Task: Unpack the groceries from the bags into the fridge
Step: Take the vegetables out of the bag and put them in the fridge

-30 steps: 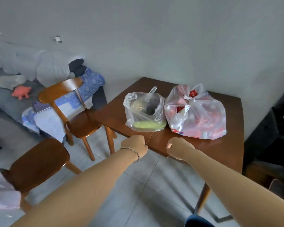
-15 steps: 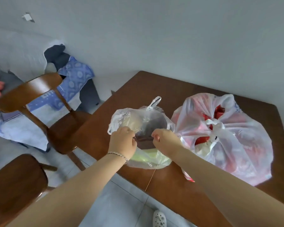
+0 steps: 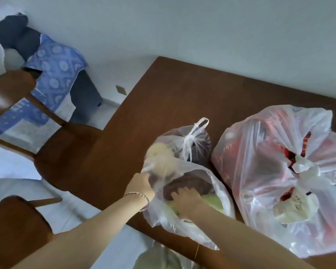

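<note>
The left hand (image 3: 141,186) is pinching open the rim of the clear bag (image 3: 163,220) at the near edge of the table (image 3: 173,98) while the right hand (image 3: 185,198), fingers spread, is reaching onto the dark item (image 3: 192,182) inside (worth holding that rim wide and taut).

The worktop (image 3: 182,98) and chair (image 3: 66,152) look like smooth, satin brown wood, while the clear bag (image 3: 192,226) and pinkish bag (image 3: 260,162) are thin, glossy, crinkled plastic.

Nothing here can be read as a word, brand or number. The pink bag (image 3: 260,181) on the table (image 3: 182,98) shows red and white print through its plastic, all too blurred to make out.
</note>
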{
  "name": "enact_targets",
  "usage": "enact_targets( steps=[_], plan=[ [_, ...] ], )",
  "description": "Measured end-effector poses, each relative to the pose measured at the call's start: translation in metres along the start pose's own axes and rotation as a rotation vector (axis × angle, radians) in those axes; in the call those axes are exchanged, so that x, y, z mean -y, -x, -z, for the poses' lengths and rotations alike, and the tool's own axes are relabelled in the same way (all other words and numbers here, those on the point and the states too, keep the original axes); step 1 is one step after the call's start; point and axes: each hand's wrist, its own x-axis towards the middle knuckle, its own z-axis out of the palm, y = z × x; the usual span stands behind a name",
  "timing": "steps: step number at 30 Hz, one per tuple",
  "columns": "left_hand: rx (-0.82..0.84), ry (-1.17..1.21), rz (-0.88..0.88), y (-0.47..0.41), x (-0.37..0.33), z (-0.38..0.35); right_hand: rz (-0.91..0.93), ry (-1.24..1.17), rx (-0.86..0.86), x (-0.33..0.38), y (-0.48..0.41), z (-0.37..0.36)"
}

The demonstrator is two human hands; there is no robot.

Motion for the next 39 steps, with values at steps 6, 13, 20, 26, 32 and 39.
enact_targets(
  steps=[6,13,20,26,32,39],
  plan=[
    [0.055,-0.214,-0.313,-0.008,0.008,0.025,-0.087,-0.04,-0.004,0.002,-0.002,0.008],
    [0.017,-0.331,-0.448,-0.019,-0.006,0.063,-0.194,-0.707,-0.431,-0.018,0.061,0.054],
    [0.121,-0.297,-0.373,-0.009,-0.047,0.081,-0.162,-1.292,-0.971,-0.025,0.126,0.089],
    [-0.654,0.614,-0.484,0.03,-0.091,0.132,-0.071,-1.346,-1.386,-0.03,0.175,0.118],
    [-1.153,0.812,-0.879,0.041,-0.132,0.174,-0.124,-1.21,-1.573,-0.033,0.205,0.127],
    [-1.292,0.751,-1.084,0.026,-0.165,0.208,-0.389,-1.439,-1.734,-0.042,0.219,0.14]
  ],
)
